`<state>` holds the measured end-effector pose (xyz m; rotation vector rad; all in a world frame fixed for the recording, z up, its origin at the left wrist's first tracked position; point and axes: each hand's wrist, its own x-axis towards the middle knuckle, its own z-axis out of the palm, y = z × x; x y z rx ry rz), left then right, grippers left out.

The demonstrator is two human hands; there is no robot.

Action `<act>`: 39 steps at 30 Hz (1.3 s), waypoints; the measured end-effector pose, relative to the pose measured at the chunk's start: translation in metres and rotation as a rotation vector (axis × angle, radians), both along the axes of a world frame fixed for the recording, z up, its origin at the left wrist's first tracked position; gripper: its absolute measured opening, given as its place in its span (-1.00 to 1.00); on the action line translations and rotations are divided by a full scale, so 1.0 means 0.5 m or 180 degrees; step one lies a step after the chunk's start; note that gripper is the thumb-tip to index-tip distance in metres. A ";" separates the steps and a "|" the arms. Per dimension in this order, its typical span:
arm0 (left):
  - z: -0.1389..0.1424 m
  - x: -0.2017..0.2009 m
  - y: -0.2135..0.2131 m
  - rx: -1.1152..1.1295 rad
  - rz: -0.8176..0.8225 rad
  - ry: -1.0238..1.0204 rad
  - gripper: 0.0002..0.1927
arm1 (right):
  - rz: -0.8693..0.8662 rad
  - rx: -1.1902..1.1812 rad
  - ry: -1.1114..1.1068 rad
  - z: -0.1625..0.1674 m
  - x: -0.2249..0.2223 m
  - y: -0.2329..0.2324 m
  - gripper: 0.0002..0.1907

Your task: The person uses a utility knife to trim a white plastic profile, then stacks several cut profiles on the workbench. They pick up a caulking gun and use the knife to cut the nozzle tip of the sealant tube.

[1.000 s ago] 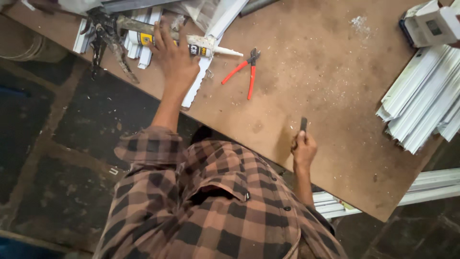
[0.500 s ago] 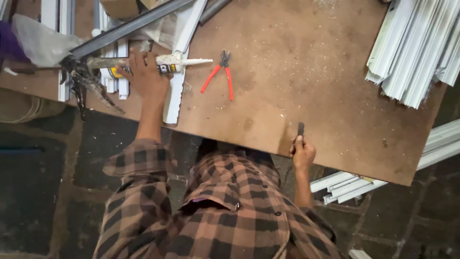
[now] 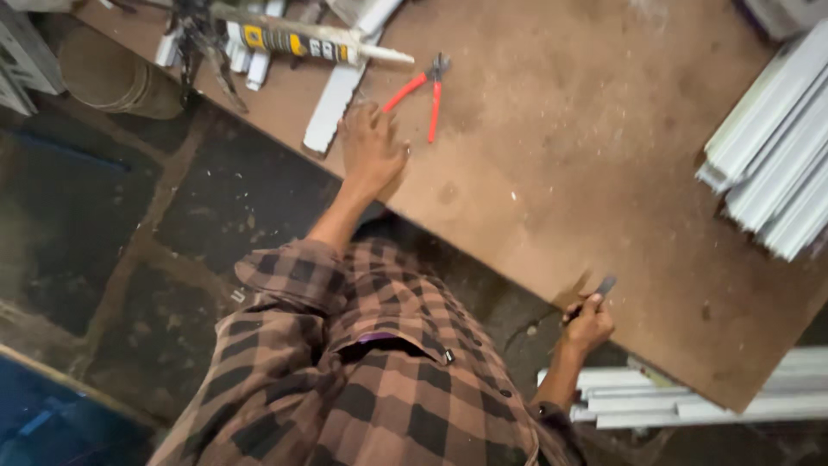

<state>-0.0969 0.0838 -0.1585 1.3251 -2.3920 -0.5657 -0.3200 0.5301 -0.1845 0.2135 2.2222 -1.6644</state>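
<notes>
Up at frame center, left hand (image 3: 371,151) lies flat, fingers spread, on the brown table (image 3: 604,155) beside red-handled pliers (image 3: 423,86); lower right, right hand (image 3: 589,321) pinches a small dark tool (image 3: 604,286).

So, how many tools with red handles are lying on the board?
1: the red-handled pliers lie just beyond the left hand, below the sealant tube's nozzle. Others may be hidden.

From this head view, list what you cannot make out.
- Small dark tool in the right hand: fingers cover most of it, kind unclear.
- White profiles: cut off by the right edge.
- Sealant gun: rear cut off by the top edge.
- Left hand: motion-blurred on the board.
</notes>
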 end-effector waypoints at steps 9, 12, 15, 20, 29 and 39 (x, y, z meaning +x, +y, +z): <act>-0.005 -0.028 -0.012 0.0290 -0.0097 0.0367 -0.48 | -0.0185 0.0246 0.0172 -0.002 0.076 0.058 -0.72; -0.002 -0.034 -0.058 0.0224 -0.0159 0.0521 -0.47 | -0.0178 0.0127 0.0160 0.008 0.105 0.005 -0.72; -0.003 -0.026 -0.126 0.0254 -0.0199 0.0605 -0.50 | 0.0125 0.0397 0.0360 0.023 0.126 -0.076 -0.77; 0.005 0.055 -0.292 0.0119 -0.0509 0.0893 -0.49 | -0.0037 0.0273 0.0177 0.062 0.172 -0.284 -0.74; -0.024 0.211 -0.471 -0.0087 -0.0671 0.0473 -0.44 | 0.0754 0.0390 0.0355 0.137 0.273 -0.598 -0.77; 0.018 0.202 -0.496 0.0236 -0.0990 -0.0084 -0.21 | 0.0364 -0.0137 -0.0506 0.181 0.250 -0.705 -0.62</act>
